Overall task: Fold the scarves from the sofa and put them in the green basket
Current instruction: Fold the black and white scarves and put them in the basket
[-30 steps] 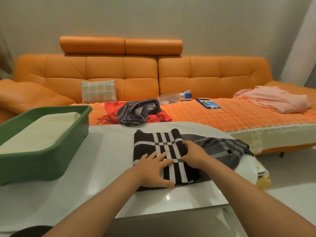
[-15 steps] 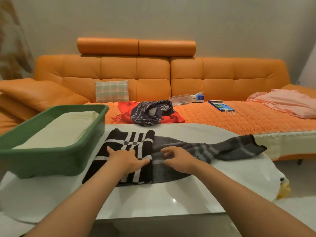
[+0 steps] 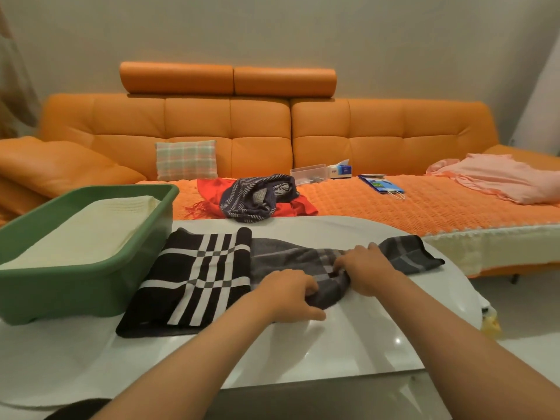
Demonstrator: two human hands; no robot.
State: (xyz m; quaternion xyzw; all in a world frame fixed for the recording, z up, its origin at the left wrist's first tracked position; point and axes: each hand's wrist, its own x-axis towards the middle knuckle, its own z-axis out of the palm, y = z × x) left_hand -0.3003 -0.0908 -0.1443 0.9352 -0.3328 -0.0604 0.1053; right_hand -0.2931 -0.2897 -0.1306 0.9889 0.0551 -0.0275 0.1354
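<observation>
As we set this moment against half a second ago: both hands have slid right along the checked scarf [image 3: 206,274], off its black-and-white panel and onto the grey stretch, which now bunches between them.
Left hand [image 3: 291,294]: we see its fingers curled over the grey cloth, gripping the bunched fold at lower centre.
Right hand [image 3: 368,269]: just right of the left hand, its fingers bent down and pinching the same bunch.
Checked scarf: spread across the white table [image 3: 333,344], with its black-and-white end just beside the green basket [image 3: 75,286] and its grey tail right of centre.
Green basket: at left on the table, with a folded cream scarf [image 3: 85,231] inside.
Sofa [image 3: 230,137]: orange, across the middle of the frame. We see a navy striped scarf [image 3: 257,197] heaped on a red scarf [image 3: 303,207] near the front edge, a pink cloth [image 3: 500,180] at far right and a plaid cushion [image 3: 186,160] against the back.
Wall: plain and pale, filling the top.
</observation>
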